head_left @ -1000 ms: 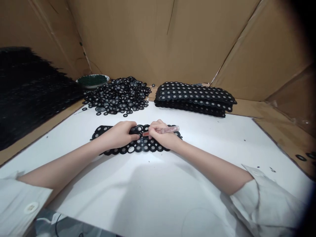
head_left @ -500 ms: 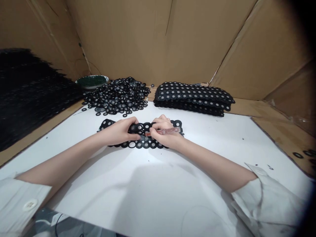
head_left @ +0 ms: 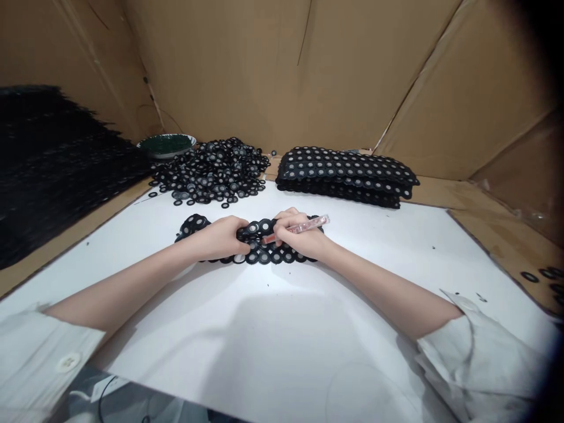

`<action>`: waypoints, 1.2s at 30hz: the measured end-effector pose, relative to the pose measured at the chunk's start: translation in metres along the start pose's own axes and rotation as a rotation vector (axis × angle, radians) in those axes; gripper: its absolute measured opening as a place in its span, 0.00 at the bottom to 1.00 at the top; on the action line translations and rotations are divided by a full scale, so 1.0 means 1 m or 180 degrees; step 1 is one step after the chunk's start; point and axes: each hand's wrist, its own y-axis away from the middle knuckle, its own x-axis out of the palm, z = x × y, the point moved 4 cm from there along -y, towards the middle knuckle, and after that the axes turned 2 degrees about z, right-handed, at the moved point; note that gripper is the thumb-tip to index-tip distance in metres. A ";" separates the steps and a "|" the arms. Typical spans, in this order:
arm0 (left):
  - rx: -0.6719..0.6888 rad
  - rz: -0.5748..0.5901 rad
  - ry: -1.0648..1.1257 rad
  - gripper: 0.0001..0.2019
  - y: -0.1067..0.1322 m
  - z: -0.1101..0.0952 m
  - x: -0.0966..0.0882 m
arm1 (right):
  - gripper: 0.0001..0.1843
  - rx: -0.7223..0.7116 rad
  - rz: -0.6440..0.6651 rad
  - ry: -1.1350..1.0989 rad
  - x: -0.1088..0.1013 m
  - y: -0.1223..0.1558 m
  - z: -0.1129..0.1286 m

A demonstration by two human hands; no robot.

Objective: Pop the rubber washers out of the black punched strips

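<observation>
A strip of joined black rings (head_left: 264,257) lies on the white tabletop, its pale centres showing in rows. My left hand (head_left: 220,238) is closed on the strip's left part, thumb toward me and fingers over the far side. In my right hand (head_left: 300,239) is a slim, clear-and-red pen-like tool (head_left: 314,224), its red end pointing left and down at the rings near my left thumb. The fingers of that hand wrap round the tool and rest on the strip's right part. The tool's very tip is hard to make out among the rings.
A heap of loose black rings (head_left: 215,170) lies at the back left, beside a dish of dark green stuff (head_left: 166,145). Folded sheets of joined rings (head_left: 346,170) sit at the back right. Dark bristly material (head_left: 66,170) stands far left. Cardboard walls (head_left: 247,76) enclose the table.
The tool has tilted, its rear end now higher and pointing up to the right. My left hand has shifted slightly right, and the whole view has moved a little.
</observation>
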 end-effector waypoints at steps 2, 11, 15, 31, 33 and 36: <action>0.0090 -0.0023 -0.0062 0.08 0.000 0.001 0.000 | 0.17 -0.0081 -0.0087 0.0271 0.002 0.002 0.003; -0.0118 -0.0639 -0.0743 0.10 0.008 -0.001 0.009 | 0.11 -0.0593 -0.0425 0.1885 0.019 0.026 0.021; -0.0173 -0.0635 -0.0697 0.11 0.015 -0.009 0.005 | 0.12 -0.0565 -0.0554 0.2275 0.019 0.027 0.025; 0.0012 -0.0426 -0.0151 0.13 0.003 0.005 -0.007 | 0.18 -0.0150 -0.0372 0.0859 0.007 0.012 0.014; 0.0022 -0.0496 -0.0055 0.15 0.003 0.005 -0.006 | 0.19 -0.0028 -0.0345 0.0570 0.007 0.012 0.012; 0.0029 -0.0477 0.0149 0.19 0.004 0.004 -0.004 | 0.18 0.0023 -0.0410 0.0513 0.009 0.012 0.011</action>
